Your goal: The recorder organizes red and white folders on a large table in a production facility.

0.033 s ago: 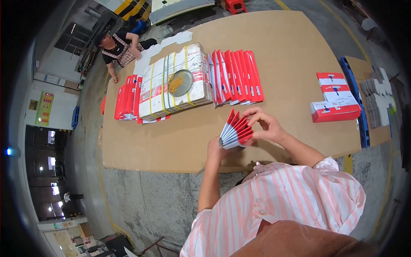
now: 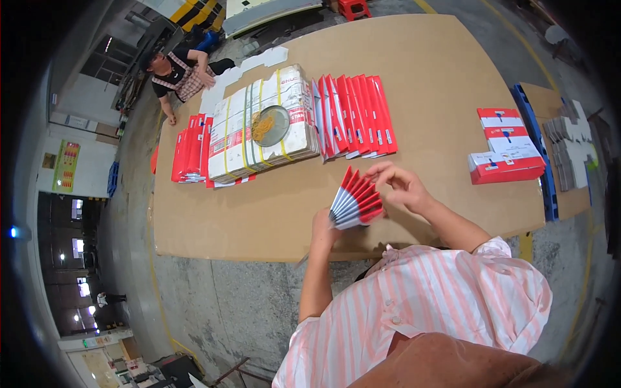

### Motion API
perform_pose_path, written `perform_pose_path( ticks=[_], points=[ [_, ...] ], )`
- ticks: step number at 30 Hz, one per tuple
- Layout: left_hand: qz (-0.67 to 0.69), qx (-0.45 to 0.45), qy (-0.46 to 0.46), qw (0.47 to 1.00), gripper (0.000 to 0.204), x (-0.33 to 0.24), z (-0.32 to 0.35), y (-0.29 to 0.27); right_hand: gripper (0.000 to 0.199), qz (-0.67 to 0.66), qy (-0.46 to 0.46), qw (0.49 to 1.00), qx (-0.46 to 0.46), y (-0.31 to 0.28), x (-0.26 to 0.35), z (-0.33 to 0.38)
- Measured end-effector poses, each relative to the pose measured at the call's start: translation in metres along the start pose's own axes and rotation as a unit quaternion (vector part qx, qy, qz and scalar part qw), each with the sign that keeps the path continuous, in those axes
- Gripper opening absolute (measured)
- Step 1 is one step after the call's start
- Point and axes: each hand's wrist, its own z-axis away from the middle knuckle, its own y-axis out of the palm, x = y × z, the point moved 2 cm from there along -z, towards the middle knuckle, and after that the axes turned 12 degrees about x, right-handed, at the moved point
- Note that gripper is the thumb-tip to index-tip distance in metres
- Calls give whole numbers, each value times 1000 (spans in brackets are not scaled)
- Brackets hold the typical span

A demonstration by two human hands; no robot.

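Note:
My left hand [image 2: 323,226] grips the lower end of a bundle of flat red and white folded cartons [image 2: 352,202]. They spread out like a fan, with the red ends up and to the right. My right hand [image 2: 400,184] hovers at the fan's upper right edge, fingers bent and apart. Whether a fingertip touches the fan, I cannot tell. Beyond the hands, a row of similar red and white cartons [image 2: 356,116] leans against a strapped white bundle [image 2: 236,126].
More red cartons [image 2: 189,149] stand left of the bundle, which carries a round metal dish [image 2: 279,126] with yellow bands. A carton stack [image 2: 508,145] sits on the table [image 2: 440,77] at right, near a blue pallet [image 2: 533,152]. A co-worker [image 2: 184,77] is at the far left edge.
The fan of cartons has opened wider and turned to show more of its white edges. My right hand's fingers have lifted slightly away from its right side.

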Motion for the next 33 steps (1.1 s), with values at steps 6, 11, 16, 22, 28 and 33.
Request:
perform_pose_path(
  ticks=[6,11,16,22,28,33],
  points=[
    [23,0,-37,999,22,26,5,5,37,-59,293,902,-310,-106,-135,8],
    [20,25,-47,998,24,29,0,14,42,-25,409,825,-388,-190,-231,19],
    [221,-62,-84,970,19,17,9,12,46,-59,399,813,-420,-194,-249,-27],
    [100,-12,-66,993,17,10,9,3,25,-70,299,897,-317,-198,-245,-42],
    [92,-23,-71,993,17,11,5,1,26,294,260,861,-324,-208,-214,-44],
    [-3,-35,-31,999,18,26,9,5,27,403,270,833,-268,-209,-155,-50]
  ],
)
